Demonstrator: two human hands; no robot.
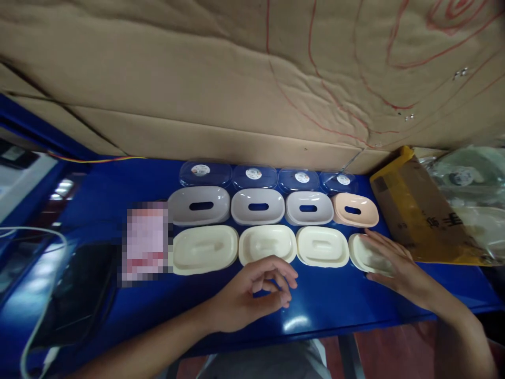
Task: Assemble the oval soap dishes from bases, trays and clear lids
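The left hand (239, 300), loosely curled and holding nothing, is before the second of four cream oval plastic dishes (323, 246) from the left. The right hand (400, 268) spreads half-open over the rightmost; whether it grips cannot be told. Each other dish shows only a raised oblong inside. Behind, three grey oval plastic trays (219, 213) and one peach oval plastic tray (369, 213) show blue tabletop (327, 300) through their slots. Farthest stand four clear, labelled plastic lids (219, 177).

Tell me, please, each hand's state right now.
Left hand: half-open, holding nothing visible.
Right hand: spread over the rightmost cream tray; grip unclear.
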